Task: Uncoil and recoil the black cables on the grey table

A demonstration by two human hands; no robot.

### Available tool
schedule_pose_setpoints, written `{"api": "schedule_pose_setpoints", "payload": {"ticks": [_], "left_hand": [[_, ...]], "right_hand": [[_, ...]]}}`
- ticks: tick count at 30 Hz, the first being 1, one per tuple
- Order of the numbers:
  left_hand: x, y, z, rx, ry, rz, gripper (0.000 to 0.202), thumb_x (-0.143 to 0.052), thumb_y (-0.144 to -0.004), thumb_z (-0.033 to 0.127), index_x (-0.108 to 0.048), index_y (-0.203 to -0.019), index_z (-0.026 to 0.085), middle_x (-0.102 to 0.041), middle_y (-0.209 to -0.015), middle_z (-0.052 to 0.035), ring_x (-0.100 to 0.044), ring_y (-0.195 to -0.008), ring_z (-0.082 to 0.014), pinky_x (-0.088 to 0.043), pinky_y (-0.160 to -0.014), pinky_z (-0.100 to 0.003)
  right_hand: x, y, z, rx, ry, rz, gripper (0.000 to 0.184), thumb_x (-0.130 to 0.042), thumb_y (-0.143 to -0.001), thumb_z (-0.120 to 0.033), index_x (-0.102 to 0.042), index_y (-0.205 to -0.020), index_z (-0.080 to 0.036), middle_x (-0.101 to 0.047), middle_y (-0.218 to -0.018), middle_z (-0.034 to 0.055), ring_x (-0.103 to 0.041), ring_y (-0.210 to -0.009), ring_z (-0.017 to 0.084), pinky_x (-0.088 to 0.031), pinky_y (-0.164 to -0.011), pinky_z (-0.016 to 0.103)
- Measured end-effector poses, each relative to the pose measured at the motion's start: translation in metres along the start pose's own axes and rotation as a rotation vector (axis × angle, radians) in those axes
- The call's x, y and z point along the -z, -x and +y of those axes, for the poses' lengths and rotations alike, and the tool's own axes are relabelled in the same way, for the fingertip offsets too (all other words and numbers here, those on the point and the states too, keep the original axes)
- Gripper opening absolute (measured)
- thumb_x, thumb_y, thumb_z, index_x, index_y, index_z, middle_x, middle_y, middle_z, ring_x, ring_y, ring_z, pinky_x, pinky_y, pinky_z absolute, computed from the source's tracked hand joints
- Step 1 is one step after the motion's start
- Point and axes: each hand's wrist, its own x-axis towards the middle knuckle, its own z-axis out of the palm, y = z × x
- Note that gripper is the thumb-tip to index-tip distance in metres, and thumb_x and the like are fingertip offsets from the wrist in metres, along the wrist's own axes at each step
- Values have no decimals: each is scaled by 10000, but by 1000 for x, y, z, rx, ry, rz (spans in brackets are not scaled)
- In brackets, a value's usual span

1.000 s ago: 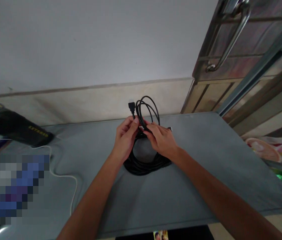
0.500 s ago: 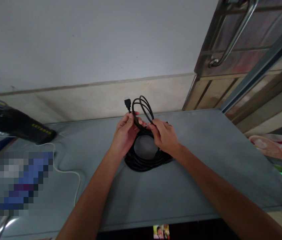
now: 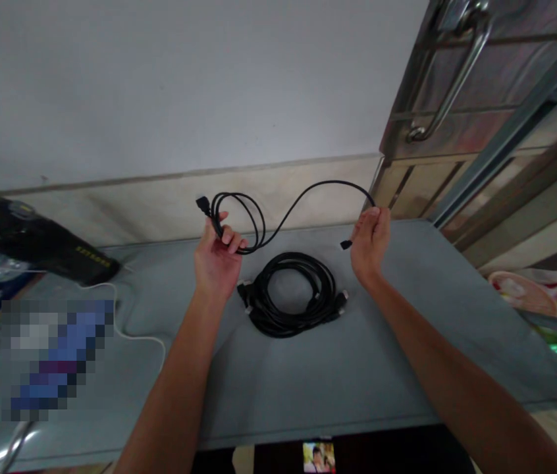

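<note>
The left hand point(image 3: 219, 260), up and left of the bundle below, has its fingers curled round loops of a thin, round black cable point(image 3: 328, 182); the right hand point(image 3: 370, 243), up and right of it, grips the same cable's far end, a dark plug point(image 3: 345, 245) poking out. The strand arcs slackly behind the bundle, a thick ring of coiled black cables point(image 3: 283, 324). The step looks like winding or unwinding; which, I cannot tell. Either calls for a firm left hold and a guided strand. The grey, flat tabletop point(image 3: 318, 385) stretches right of the bundle; its back edge runs behind, its front edge nearer the person. A thin white cord point(image 3: 135, 338) lies left.
</note>
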Motion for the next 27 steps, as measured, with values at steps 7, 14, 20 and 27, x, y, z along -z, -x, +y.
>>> {"api": "schedule_pose_setpoints", "payload": {"ticks": [7,14,20,27], "left_hand": [[24,-14,-4,-94,-17,178,313,-622,-1153,484,-737,-1002,235,-801,-867,-1,-780,-842,-148,-612,-779,-269],[63,-25,-1,-227,-71,231,286,-620,-1144,520,-618,-1004,271,-733,-855,43,-702,-756,-121,-543,-775,-279],[84,-32,3,-244,-67,258,324,-474,-1203,519,-527,-996,276,-631,-758,74,-559,-626,-105,-477,-726,-285],[77,-30,1,-235,0,205,303,-511,-1207,473,-563,-987,271,-598,-742,80,-527,-643,-102,-486,-750,-289]], "right_hand": [[8,-21,13,-38,-184,138,490,-487,-1102,-772,-422,-937,-315,-369,-720,-106,-336,-504,121,-284,-445,255],[23,-37,31,-121,-206,295,471,-418,-1124,-730,-387,-912,-310,-401,-704,-108,-322,-494,115,-306,-467,244],[25,-38,37,-110,-205,314,489,-441,-1099,-764,-390,-918,-312,-417,-707,-109,-354,-501,117,-343,-467,241],[21,-37,31,-54,-157,267,561,-392,-1071,-867,-355,-919,-328,-397,-696,-109,-364,-487,121,-355,-446,258]]}}
